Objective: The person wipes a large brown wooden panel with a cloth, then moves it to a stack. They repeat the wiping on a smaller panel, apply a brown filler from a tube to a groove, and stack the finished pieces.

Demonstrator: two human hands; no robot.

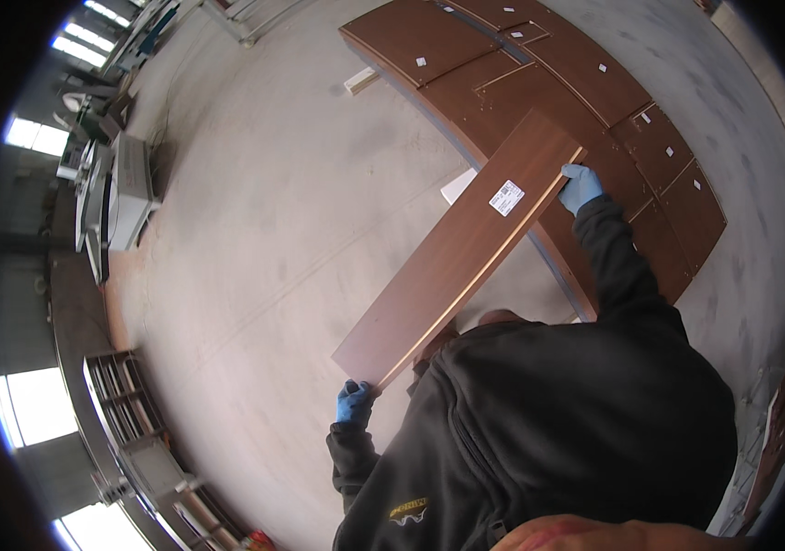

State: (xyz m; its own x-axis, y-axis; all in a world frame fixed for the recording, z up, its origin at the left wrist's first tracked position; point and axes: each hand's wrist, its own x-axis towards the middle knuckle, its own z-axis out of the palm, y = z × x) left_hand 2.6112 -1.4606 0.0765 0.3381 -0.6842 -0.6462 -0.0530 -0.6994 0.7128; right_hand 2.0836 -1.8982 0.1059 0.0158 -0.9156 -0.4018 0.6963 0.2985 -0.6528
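Note:
A long brown wooden board (452, 243) with a white label and a pale strip along its near edge is held aslant in front of my body. My left hand (353, 402), in a blue glove, is closed on its lower left end. At the upper right end my right hand (581, 188), gloved the same, grips the edge beside the pale strip. The fingers under the board are partly hidden. Beyond the right end, a low stack of brown panels (539, 92) with small white labels lies spread out, and the board overlaps part of it.
White blocks (361, 81) support the panel stack from below. Grey concrete floor (255, 230) stretches to the left. A grey machine (131, 197) stands at the far left, and shelving (123, 395) runs along the wall below it. Brown pieces (778, 432) lie at the right.

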